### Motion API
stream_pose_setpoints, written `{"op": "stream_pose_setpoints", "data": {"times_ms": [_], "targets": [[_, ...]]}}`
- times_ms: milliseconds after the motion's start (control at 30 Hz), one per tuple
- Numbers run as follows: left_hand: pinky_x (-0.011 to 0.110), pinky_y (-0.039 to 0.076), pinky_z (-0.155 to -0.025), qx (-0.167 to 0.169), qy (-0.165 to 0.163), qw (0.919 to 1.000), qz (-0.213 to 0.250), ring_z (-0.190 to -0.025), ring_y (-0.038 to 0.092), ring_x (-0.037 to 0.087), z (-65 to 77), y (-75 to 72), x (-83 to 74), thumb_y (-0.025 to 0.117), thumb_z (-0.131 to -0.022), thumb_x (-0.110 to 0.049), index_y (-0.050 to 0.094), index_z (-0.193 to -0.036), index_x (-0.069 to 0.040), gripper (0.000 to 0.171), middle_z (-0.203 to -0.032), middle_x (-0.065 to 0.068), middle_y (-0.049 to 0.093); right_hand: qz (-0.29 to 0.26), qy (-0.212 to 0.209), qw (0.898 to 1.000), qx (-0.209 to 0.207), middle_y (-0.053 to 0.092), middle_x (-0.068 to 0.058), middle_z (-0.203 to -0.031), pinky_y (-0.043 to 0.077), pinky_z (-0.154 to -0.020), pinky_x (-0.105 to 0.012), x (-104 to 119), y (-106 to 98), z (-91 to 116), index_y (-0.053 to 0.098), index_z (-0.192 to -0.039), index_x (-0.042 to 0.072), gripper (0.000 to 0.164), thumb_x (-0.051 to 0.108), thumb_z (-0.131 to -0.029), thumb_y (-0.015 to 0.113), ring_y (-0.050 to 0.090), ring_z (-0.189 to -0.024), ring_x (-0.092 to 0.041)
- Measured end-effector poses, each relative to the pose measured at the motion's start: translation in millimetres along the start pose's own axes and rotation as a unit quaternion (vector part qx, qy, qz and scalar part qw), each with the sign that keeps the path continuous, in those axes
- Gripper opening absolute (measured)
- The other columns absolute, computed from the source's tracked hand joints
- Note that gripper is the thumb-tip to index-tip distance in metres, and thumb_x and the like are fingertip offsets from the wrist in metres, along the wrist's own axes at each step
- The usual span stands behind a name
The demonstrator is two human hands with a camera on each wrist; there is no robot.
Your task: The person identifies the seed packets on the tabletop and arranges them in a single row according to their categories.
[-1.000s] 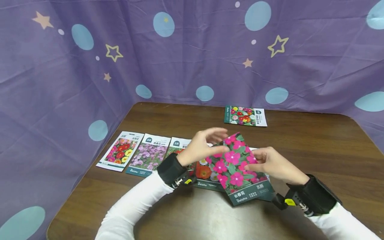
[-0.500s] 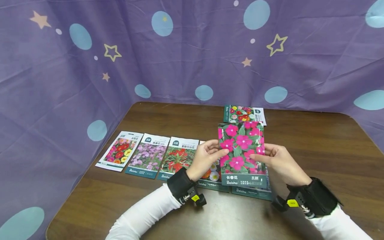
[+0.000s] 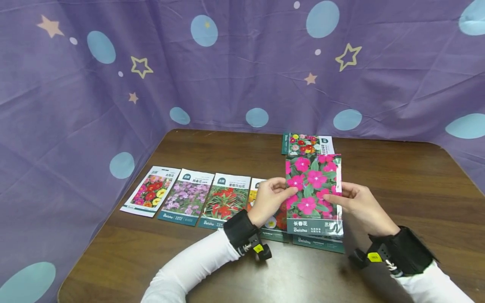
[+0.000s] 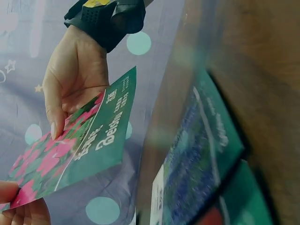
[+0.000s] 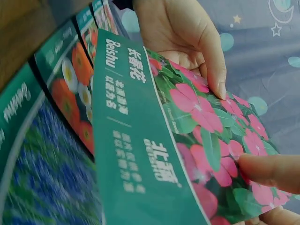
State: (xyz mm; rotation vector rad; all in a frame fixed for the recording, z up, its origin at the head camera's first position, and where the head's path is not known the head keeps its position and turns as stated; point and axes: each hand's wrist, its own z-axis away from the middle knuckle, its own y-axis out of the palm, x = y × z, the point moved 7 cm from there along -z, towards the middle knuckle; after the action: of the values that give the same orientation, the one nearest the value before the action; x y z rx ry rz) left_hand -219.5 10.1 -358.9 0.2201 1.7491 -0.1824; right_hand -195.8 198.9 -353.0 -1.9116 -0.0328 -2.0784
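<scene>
Both hands hold one seed packet (image 3: pixel 314 181) with pink flowers and a green lower band, raised above the table. My left hand (image 3: pixel 269 200) pinches its left edge, thumb on the front; my right hand (image 3: pixel 363 206) pinches the right edge the same way. In the right wrist view the packet (image 5: pixel 136 154) tilts close to the camera. Beneath it, a packet with blue flowers (image 4: pixel 187 164) lies on the table, mostly hidden from the head view. A packet with orange and white flowers (image 3: pixel 274 235) lies beside that one, partly covered by the left hand and the held packet.
Further left in the row lie packets with red flowers (image 3: pixel 225 202), with lilac flowers (image 3: pixel 186 195) and with mixed red and yellow flowers (image 3: pixel 151 191). Another packet (image 3: pixel 307 144) lies sideways near the table's back edge. A purple curtain (image 3: pixel 235 63) hangs behind the wooden table (image 3: pixel 398 176).
The tilted pink-flower packet was held by the right hand alone; the left hand has since taken its left edge. The packet now stands straighter and has shifted slightly right in the last half second.
</scene>
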Motion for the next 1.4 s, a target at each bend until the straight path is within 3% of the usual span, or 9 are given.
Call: {"op": "stream_pose_setpoints", "data": {"times_ms": [200, 333, 467, 700, 900, 1033, 1200, 1400], "targets": [[0.016, 0.044, -0.058, -0.016, -0.04, 0.9989, 0.02, -0.064, 0.051, 0.002, -16.3, 24.5, 6.3, 0.068, -0.08, -0.006, 0.063, -0.098, 0.009, 0.024, -0.077, 0.003, 0.06, 0.066, 0.007, 0.997, -0.049, 0.065, 0.013, -0.085, 0.054, -0.061, -0.032, -1.8, -30.0, 8.1, 0.049, -0.121, -0.002, 0.046, 0.023, -0.086, 0.064, 0.062, -0.072, -0.008], [0.02, 0.05, -0.062, -0.015, -0.078, 0.996, 0.04, -0.063, 0.054, 0.003, -23.8, 43.2, 15.4, 0.069, -0.08, -0.006, 0.062, -0.1, 0.008, 0.025, -0.079, 0.007, 0.064, 0.141, 0.012, 0.987, -0.078, 0.063, 0.015, -0.081, 0.051, -0.059, -0.028, -6.3, -50.8, 13.1, 0.049, -0.117, -0.001, 0.047, 0.029, -0.085, 0.065, 0.059, -0.07, -0.005], [0.025, 0.054, -0.066, -0.002, -0.114, 0.9894, 0.09, -0.068, 0.062, 0.011, -25.7, 63.0, 23.4, 0.066, -0.08, -0.002, 0.061, -0.101, 0.01, 0.024, -0.086, 0.019, 0.067, 0.207, 0.028, 0.973, -0.093, 0.061, 0.013, -0.077, 0.044, -0.056, -0.026, -14.6, -72.5, 18.5, 0.048, -0.114, 0.0, 0.049, 0.034, -0.084, 0.065, 0.053, -0.067, -0.005], [0.031, 0.053, -0.078, 0.023, -0.159, 0.9748, 0.154, -0.092, 0.063, 0.029, -15.9, 94.1, 35.2, 0.058, -0.082, 0.007, 0.056, -0.112, 0.011, 0.03, -0.098, 0.019, 0.064, 0.216, 0.069, 0.97, -0.088, 0.06, 0.004, -0.079, 0.051, -0.056, -0.029, -42.0, -99.9, 28.2, 0.042, -0.119, -0.01, 0.056, 0.029, -0.085, 0.064, 0.056, -0.064, -0.006], [0.027, 0.052, -0.079, 0.04, -0.192, 0.9742, 0.113, -0.087, 0.063, 0.022, -4.8, 112.2, 43.7, 0.057, -0.077, 0.01, 0.056, -0.117, 0.008, 0.039, -0.097, 0.007, 0.06, 0.272, 0.095, 0.955, -0.07, 0.056, -0.003, -0.082, 0.047, -0.055, -0.026, -60.3, -113.4, 34.5, 0.043, -0.115, -0.015, 0.057, 0.029, -0.085, 0.064, 0.049, -0.065, -0.006], [0.027, 0.051, -0.079, 0.034, -0.215, 0.9714, 0.095, -0.087, 0.062, 0.021, -2.3, 118.2, 51.8, 0.057, -0.077, 0.009, 0.056, -0.118, 0.007, 0.04, -0.097, 0.006, 0.058, 0.258, 0.117, 0.958, -0.052, 0.056, -0.003, -0.082, 0.048, -0.057, -0.026, -70.1, -116.1, 33.0, 0.041, -0.115, -0.017, 0.06, 0.029, -0.085, 0.064, 0.05, -0.066, -0.008], [0.03, 0.052, -0.08, 0.032, -0.231, 0.9688, 0.084, -0.092, 0.063, 0.024, 0.2, 124.1, 59.1, 0.058, -0.079, 0.007, 0.052, -0.119, 0.012, 0.041, -0.108, 0.015, 0.058, 0.239, 0.136, 0.961, -0.039, 0.056, -0.001, -0.079, 0.049, -0.057, -0.027, -81.6, -116.0, 32.7, 0.04, -0.114, -0.019, 0.059, 0.026, -0.084, 0.065, 0.052, -0.064, -0.007], [0.032, 0.051, -0.081, 0.051, -0.237, 0.9666, 0.083, -0.094, 0.062, 0.025, 4.3, 129.3, 61.7, 0.058, -0.081, 0.004, 0.046, -0.124, 0.014, 0.046, -0.119, 0.02, 0.054, 0.261, 0.136, 0.955, -0.038, 0.059, -0.007, -0.083, 0.05, -0.059, -0.03, -87.7, -118.7, 31.3, 0.038, -0.115, -0.02, 0.063, 0.027, -0.083, 0.067, 0.055, -0.068, -0.013]]}}
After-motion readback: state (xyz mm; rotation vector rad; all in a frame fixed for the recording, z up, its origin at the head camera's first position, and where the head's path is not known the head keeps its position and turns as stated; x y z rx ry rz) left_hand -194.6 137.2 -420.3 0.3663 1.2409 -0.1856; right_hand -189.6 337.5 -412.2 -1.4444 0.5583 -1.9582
